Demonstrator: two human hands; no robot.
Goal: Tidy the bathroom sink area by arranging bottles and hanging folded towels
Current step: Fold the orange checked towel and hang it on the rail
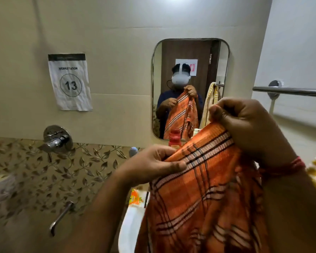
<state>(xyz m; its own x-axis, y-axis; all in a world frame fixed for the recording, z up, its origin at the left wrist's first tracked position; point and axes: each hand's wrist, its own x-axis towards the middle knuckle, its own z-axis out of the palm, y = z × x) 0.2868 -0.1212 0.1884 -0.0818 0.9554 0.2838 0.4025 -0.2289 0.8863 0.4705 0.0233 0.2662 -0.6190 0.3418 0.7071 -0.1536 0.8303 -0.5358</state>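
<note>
Beige tiled bathroom wall (117, 24), mirror (190, 52), chrome rail (290, 91); both hands' fingers (173, 165) pinching orange checked towel (208, 198).

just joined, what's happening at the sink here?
A person stands at the bathroom mirror holding up an orange plaid towel with both hands. The left hand pinches its top edge; the right hand grips the edge higher up, so the cloth hangs over the sink. The wall towel bar on the right is bare where visible. A red-capped bottle stands below the mirror.
</note>
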